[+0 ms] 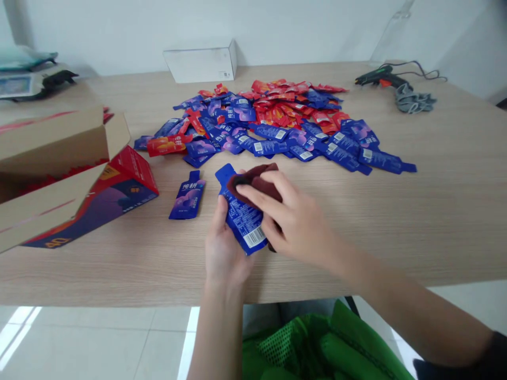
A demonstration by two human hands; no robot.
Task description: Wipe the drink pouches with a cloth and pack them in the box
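Observation:
My left hand [227, 250] holds a blue pouch [242, 219], its thumb along the left edge and the printed side with a barcode facing up. In my right hand [291, 216] is a dark red cloth [259, 184], pressed on the upper part of that pouch. A single blue pouch [187, 198] lies flat on the table to the left of my hands. Beyond them spreads a heap of blue pouches [273, 146] and red pouches [277, 108].
An open carton [114, 182] with red packets inside stands at the left. A white box [202, 63] is at the back of the wooden table [396, 227]. Farther off are a scale [24, 84], a glue gun [382, 77] and a grey cloth [414, 100].

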